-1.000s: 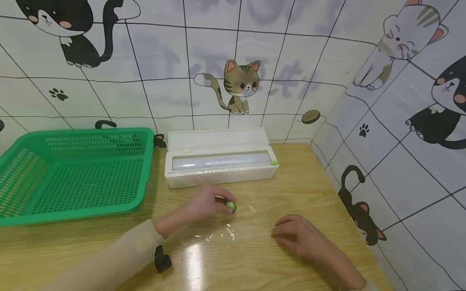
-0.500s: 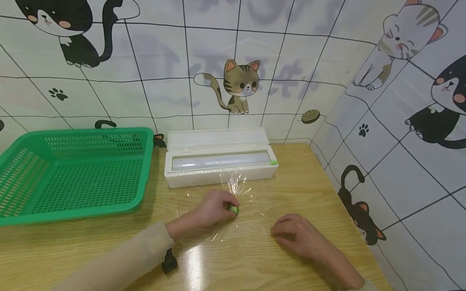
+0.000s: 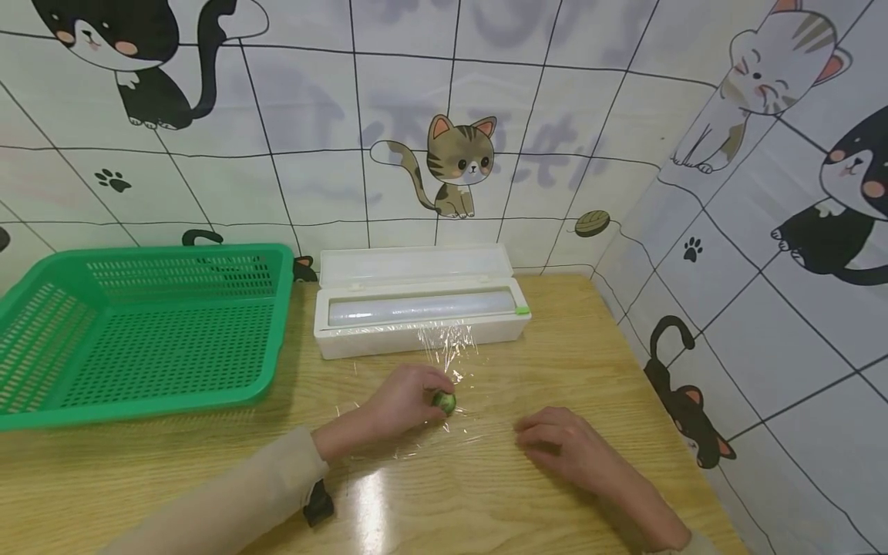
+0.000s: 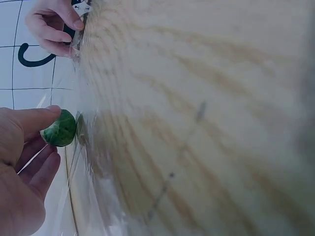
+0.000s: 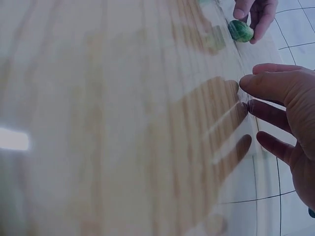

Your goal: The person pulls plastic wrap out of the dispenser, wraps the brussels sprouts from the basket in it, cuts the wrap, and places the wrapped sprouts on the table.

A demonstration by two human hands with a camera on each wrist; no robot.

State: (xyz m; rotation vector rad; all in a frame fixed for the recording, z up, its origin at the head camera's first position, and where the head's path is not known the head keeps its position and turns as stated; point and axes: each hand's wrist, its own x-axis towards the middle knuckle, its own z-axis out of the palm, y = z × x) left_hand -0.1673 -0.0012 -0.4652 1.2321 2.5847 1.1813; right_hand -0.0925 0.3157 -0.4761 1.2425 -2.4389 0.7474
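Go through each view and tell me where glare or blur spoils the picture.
Head view: sharp overall, with a bright glare streak on the table and glints on the cling film. Left wrist view: tabletop smeared and soft, though the green ball reads clearly. Right wrist view: wood blurred and hazy, a white glare patch at the left edge, right hand large and soft.

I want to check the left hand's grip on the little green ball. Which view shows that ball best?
Left wrist: the green ball is large and sharp against the left hand's fingertips. In the head view it is small and half covered; the right wrist view shows it small, far off.
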